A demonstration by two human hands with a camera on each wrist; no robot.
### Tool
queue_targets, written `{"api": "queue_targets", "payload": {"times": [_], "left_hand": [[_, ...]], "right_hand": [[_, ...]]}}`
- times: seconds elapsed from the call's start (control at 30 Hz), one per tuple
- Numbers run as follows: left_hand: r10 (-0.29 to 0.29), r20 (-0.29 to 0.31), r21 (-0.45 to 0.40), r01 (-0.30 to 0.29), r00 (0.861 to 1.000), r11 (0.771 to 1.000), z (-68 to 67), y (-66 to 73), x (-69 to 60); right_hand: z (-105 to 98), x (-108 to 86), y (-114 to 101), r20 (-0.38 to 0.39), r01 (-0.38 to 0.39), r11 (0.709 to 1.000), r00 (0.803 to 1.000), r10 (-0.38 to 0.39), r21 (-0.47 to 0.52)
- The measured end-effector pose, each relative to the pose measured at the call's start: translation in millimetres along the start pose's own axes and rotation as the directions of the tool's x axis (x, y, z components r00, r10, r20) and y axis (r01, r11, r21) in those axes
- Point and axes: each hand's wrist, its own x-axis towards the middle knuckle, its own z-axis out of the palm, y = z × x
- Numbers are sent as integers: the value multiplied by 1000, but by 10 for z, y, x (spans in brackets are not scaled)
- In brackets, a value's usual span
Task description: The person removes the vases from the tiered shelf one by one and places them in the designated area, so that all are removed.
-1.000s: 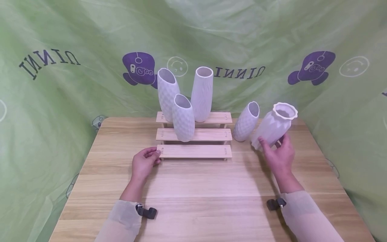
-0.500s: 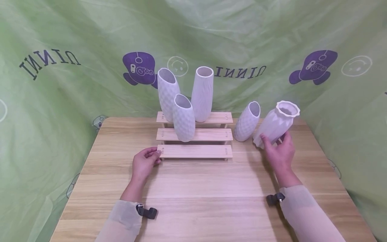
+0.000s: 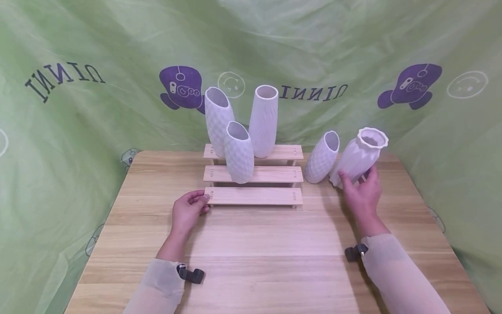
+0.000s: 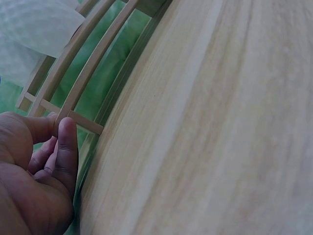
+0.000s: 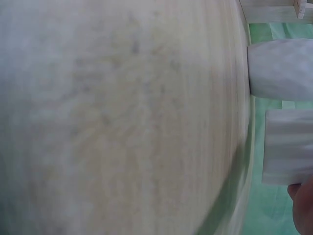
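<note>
At the left end of a three-tier wooden display stand (image 3: 255, 196), my left hand (image 3: 187, 212) pinches the lowest shelf's corner between thumb and fingers; the left wrist view shows this grip close up. My right hand (image 3: 364, 194) holds a white vase (image 3: 354, 159) with a wavy rim around its lower body. It tilts to the right, and its base (image 5: 286, 147) looks slightly off the table in the right wrist view. Just left of it a short dimpled vase (image 3: 322, 159) stands on the table.
On the top shelf stand a tall dimpled vase (image 3: 218, 124) and a tall ribbed vase (image 3: 264, 122). Another dimpled vase (image 3: 239, 155) is on the middle shelf. The wooden table (image 3: 255, 261) ends at a green printed curtain (image 3: 313, 39).
My right hand has shifted slightly away from me and to the right with the wavy-rimmed vase. My left hand stays on the stand's corner.
</note>
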Motion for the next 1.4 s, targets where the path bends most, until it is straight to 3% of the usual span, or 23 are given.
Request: {"api": "queue_targets", "payload": {"times": [0.23,0.73,1.13,1.4], "left_hand": [[9,-12,10,-9,1000,1000,6,-13,5],[13,-17,5,-13,1000,1000,4,-48,15],[3,-3,1,-3,1000,1000,9,-7,-5],[11,-3,6,-11,1000,1000,5,-8,-2]], "right_hand": [[54,47,17,-6,1,1000,1000,-1,28],[103,93,77,-10,-24,1000,1000,24,-10],[133,75,122,-20,-53,999,998,52,-14],[118,69,107,6,-57,998,998,57,-18]]}}
